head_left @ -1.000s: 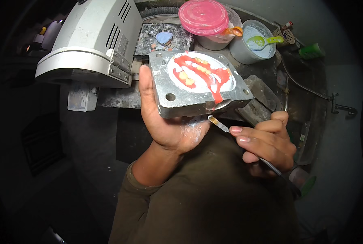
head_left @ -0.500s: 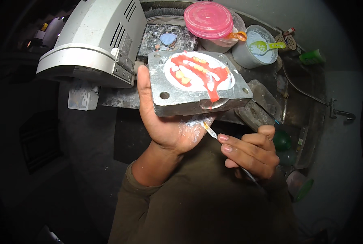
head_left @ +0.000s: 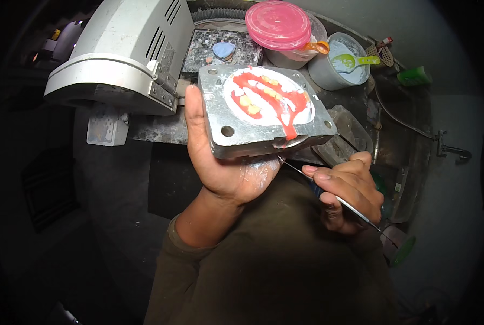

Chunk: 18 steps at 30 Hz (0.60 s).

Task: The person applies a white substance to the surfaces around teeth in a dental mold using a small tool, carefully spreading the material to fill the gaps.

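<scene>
The left hand (head_left: 220, 162) grips a square metal flask (head_left: 263, 111) from its nine o'clock side, thumb along the near-left edge and fingers wrapped underneath. The flask sits at the centre of the view, tilted a little so its top faces up. In its top lies a white plaster bed carrying a red wax arch (head_left: 272, 100) with small yellowish teeth set in it; a strip of red runs down to the flask's six o'clock edge.

The right hand (head_left: 345, 189), at about four o'clock from the flask, is closed narrowly on a thin metal instrument (head_left: 328, 192), held like a pen. Its tip points up toward ten o'clock and reaches the underside of the flask's near edge, close to the left palm.

Against the frame from a second ago, the flask is held in much the same grip and place, and the right hand has shifted slightly lower and rightward, with the tip still at the flask's lower edge.

On the counter (head_left: 160, 127), at eleven o'clock from the flask, stands a grey machine housing (head_left: 123, 54). At twelve o'clock is a tub with a pink lid (head_left: 278, 24), and at one o'clock a grey bowl (head_left: 334, 67) of pale paste holding a green spoon (head_left: 356, 60).
</scene>
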Motion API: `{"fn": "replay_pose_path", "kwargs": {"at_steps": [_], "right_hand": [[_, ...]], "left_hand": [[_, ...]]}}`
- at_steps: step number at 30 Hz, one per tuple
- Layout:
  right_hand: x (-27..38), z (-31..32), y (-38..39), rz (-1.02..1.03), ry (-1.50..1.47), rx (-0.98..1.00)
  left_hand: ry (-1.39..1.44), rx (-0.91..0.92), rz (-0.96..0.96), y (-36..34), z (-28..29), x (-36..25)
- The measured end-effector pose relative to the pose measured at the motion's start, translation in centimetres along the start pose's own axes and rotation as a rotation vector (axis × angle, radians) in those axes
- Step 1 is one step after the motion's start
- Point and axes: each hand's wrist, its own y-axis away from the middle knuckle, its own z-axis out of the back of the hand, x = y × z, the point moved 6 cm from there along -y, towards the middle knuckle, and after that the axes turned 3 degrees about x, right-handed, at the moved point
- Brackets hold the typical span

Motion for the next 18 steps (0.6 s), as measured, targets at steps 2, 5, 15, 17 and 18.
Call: {"fn": "replay_pose_path", "kwargs": {"at_steps": [2,5,15,17,18], "right_hand": [[-0.5,-0.2,0.3,-0.016,-0.065,-0.054],[-0.8,-0.7,0.0,-0.047,-0.102,-0.033],[1.6,-2.5,-0.2,0.112,0.118,0.154],[1.8,-2.6,-0.1,0.140,0.149,0.163],[1.9,-2.7,-0.1,0.167,0.179,0.171]], "left_hand": [[0.027,0.028,0.000,0.2,0.6,-0.2],[0.025,0.104,0.035,0.4,0.5,0.0],[0.045,0.064,0.035,0.5,0.9,-0.5],[0.066,0.060,0.050,0.4,0.9,-0.5],[0.082,0.084,0.049,0.3,1.1,-0.6]]}}
